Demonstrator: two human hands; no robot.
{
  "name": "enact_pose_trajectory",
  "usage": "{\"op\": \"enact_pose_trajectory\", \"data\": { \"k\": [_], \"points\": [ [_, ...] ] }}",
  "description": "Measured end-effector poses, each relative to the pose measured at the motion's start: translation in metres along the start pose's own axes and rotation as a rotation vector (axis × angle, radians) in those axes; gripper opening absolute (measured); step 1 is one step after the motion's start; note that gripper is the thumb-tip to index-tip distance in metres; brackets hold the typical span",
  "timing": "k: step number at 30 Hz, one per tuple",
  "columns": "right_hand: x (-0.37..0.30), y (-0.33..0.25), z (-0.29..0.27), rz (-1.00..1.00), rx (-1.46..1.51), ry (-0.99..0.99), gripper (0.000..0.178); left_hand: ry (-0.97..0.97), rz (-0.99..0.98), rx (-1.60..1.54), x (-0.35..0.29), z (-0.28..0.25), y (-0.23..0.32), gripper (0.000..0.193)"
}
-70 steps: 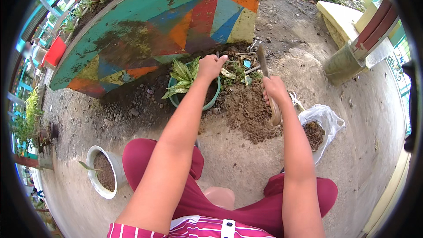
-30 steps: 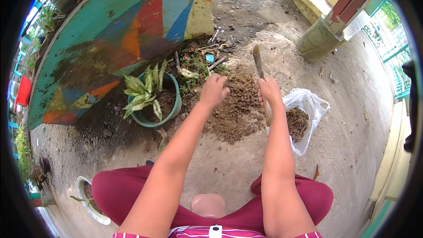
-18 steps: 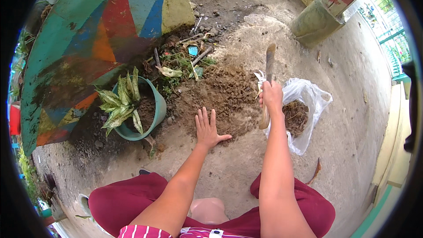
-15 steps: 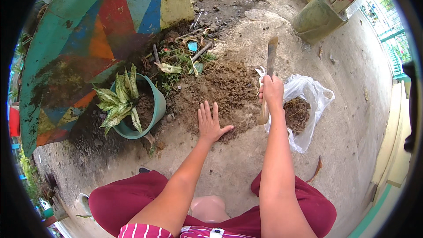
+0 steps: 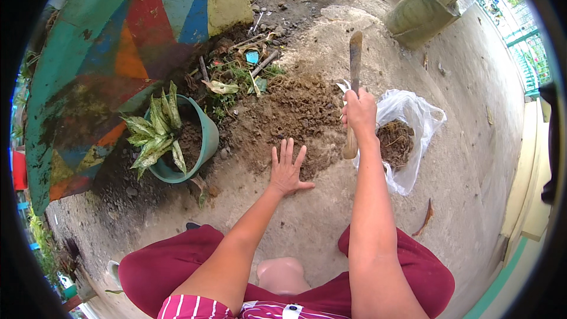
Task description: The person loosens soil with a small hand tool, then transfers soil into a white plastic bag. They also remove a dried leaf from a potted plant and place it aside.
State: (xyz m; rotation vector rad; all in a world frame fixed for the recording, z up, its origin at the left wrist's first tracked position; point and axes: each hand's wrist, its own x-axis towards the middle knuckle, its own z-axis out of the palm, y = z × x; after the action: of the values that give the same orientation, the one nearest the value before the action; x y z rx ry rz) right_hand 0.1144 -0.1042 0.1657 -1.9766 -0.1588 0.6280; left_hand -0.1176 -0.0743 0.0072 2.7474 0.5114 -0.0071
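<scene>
Soil (image 5: 301,109), crumbly | round green pot (image 5: 210,139), left of soil | crumpled translucent bag (image 5: 424,119), right of soil | long tool (image 5: 355,59), soil's right edge, right hand (image 5: 360,113) clenched round its middle | left hand (image 5: 286,176) palm-down, fingers splayed, soil's near edge

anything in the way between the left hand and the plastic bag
Yes: in this view the right hand, gripping a long tool, comes between the left hand and the plastic bag. Its height is unclear.
</scene>
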Motion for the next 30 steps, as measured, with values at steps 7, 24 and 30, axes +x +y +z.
{"op": "enact_pose_trajectory", "data": {
  "k": [7,24,30],
  "points": [
    [-0.007,-0.004,-0.003,-0.047,-0.04,0.001,0.021,0.194,-0.07,0.173,0.044,0.01,-0.011,0.098],
    [-0.002,0.008,0.0,0.006,-0.003,0.025,0.019,0.164,-0.295,-0.068,0.051,0.004,0.009,0.071],
    [-0.005,0.012,0.011,-0.041,-0.08,-0.046,0.023,0.186,-0.2,-0.18,0.063,-0.009,-0.008,0.021]
  ]
}}
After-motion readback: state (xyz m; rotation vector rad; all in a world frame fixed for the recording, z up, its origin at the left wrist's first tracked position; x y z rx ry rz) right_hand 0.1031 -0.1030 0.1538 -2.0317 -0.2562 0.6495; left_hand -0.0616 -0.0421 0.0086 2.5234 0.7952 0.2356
